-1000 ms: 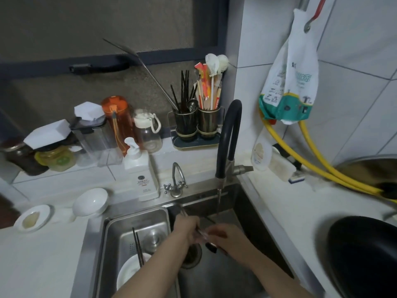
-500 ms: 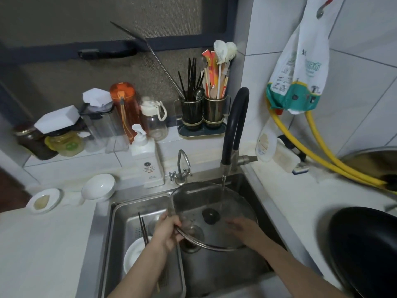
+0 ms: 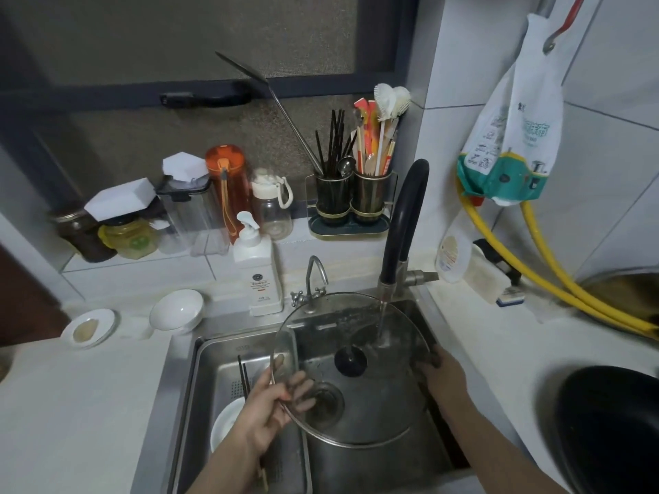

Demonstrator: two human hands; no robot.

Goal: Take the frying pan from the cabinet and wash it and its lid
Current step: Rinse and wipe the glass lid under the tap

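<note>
Glass lid (image 3: 356, 336) held over the right-hand basin of the sink (image 3: 438, 336), tilted, its far edge raised toward the tap. Black knob (image 3: 350, 360) at its centre faces the person. A thin stream of water from the black faucet (image 3: 404, 222) lands on the glass just right of the knob.

Left hand (image 3: 265, 408) grips the lid's near-left rim: thumb on top, fingers curled beneath and visible through the glass. Right hand (image 3: 442, 374) is at the lid's right edge, fingers reaching under the rim; through the wet glass I cannot tell whether they curl round it or only prop it.

Frying pan (image 3: 613, 422), black, sits on the white counter (image 3: 499, 351) at the far right, partly cut off by the frame, well apart from the lid.

Left basin holds a white bowl (image 3: 224, 422) with dark chopsticks (image 3: 245, 377) lying across it. A small chrome tap (image 3: 313, 279) stands behind the sink, with a white pump bottle (image 3: 258, 269) just beside it. On the counter to the left are an upturned white bowl (image 3: 177, 310) and a small saucer (image 3: 89, 328). The sill carries jars, an orange bottle (image 3: 228, 187) and a utensil holder (image 3: 351, 201) of chopsticks and brushes. Yellow hoses (image 3: 535, 265) run down the right wall under a hanging plastic bag (image 3: 517, 137).
</note>
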